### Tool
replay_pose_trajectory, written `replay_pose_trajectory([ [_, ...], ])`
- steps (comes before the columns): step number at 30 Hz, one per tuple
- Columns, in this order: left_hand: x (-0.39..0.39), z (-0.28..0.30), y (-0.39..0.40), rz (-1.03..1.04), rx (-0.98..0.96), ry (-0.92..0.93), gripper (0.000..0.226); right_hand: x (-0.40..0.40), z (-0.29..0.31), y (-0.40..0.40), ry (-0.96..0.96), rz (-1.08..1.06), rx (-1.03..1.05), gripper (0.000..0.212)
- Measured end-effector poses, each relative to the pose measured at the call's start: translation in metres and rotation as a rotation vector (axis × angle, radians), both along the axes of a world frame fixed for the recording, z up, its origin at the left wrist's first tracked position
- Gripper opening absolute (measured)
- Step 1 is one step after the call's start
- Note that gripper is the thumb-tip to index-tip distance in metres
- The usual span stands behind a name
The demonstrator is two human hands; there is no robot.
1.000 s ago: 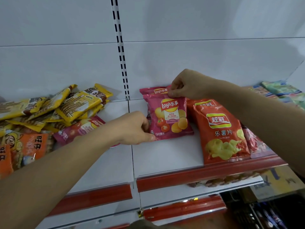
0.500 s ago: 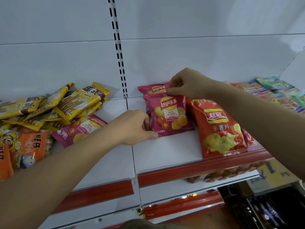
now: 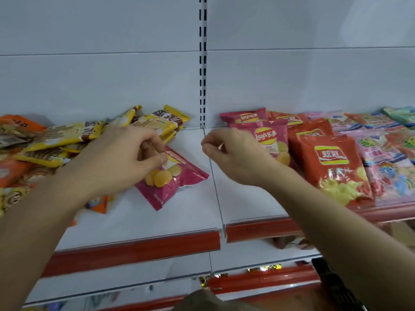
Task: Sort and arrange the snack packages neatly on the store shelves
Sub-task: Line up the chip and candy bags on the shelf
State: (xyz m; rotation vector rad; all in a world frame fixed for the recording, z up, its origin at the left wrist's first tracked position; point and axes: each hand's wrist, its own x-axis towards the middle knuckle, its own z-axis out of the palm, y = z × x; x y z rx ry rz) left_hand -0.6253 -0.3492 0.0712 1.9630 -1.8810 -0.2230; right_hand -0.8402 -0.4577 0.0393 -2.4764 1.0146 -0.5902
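On the left section of the shelf (image 3: 139, 223), a loose pink Lay's bag (image 3: 173, 180) lies skewed at the edge of a jumbled heap of yellow stick-snack packs (image 3: 67, 135). The risk I see is that pulling this bag out from the pile drags the yellow packs with it, or that the slick foil slips from such a small pinch and the bag slides toward the red front lip. The left hand (image 3: 119, 158) has its fingers curled, thumb and fingertips pinching the top edge of that bag. The right hand (image 3: 233, 153) hovers over the seam between shelf sections, fingers loosely curled and holding nothing, just beside the upright row of pink Lay's bags (image 3: 267, 138) where this one looks bound, next to the red chip bags (image 3: 332, 162).
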Motion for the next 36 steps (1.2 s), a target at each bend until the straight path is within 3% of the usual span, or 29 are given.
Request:
replay_pose_trajectory([
  [8, -0.002, -0.032, 0.04, -0.071, 0.02, 0.169, 0.026, 0.036, -0.037, 0.036, -0.111, -0.241, 0.246, 0.041],
  [15, -0.004, -0.044, 0.051, 0.016, -0.172, 0.298, 0.016, 0.018, -0.028, 0.045, -0.385, -0.302, 0.29, 0.025],
  [19, 0.003, -0.045, 0.044, 0.161, -0.335, 0.425, 0.027, 0.004, -0.017, 0.056, -0.584, -0.285, 0.289, 0.023],
  [23, -0.004, -0.049, 0.041, 0.157, -0.268, 0.529, 0.018, -0.003, -0.015, 0.067, -0.683, -0.285, 0.318, 0.022],
  [28, -0.015, -0.047, 0.039, 0.121, -0.288, 0.82, 0.013, -0.008, -0.016, 0.069, -0.716, -0.307, 0.376, 0.016],
  [31, -0.018, -0.048, 0.036, 0.159, -0.364, 0.94, 0.01, -0.013, -0.014, 0.067, -0.745, -0.37, 0.333, 0.015],
  [36, -0.036, -0.051, 0.03, 0.2, -0.439, 0.95, 0.016, -0.029, 0.001, 0.054, -0.772, -0.414, 0.165, 0.011],
])
